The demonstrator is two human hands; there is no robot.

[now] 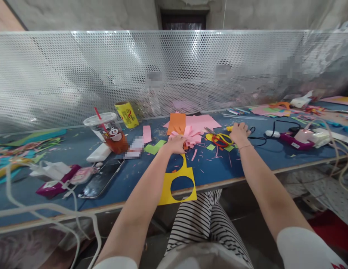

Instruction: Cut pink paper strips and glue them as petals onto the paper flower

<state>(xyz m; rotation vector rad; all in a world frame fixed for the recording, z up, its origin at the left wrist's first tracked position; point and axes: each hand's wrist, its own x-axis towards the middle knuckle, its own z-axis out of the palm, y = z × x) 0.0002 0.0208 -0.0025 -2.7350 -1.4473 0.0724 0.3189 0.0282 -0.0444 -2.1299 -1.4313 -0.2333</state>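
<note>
My left hand rests on a bundle of pink paper strips, its fingers partly hidden against the paper. Below it, a yellow sheet with round cut-outs hangs over the table's front edge. My right hand is at a small yellow object on the table; its fingers are curled, and whether they grip it is unclear. Between the hands lie scissors with red and yellow handles among green and pink scraps. Behind the strips are an orange sheet and pink sheets.
At the left stand a drink cup and a yellow can, with a phone and cables nearer me. A purple box with cables sits at the right. A perforated metal panel runs along the back.
</note>
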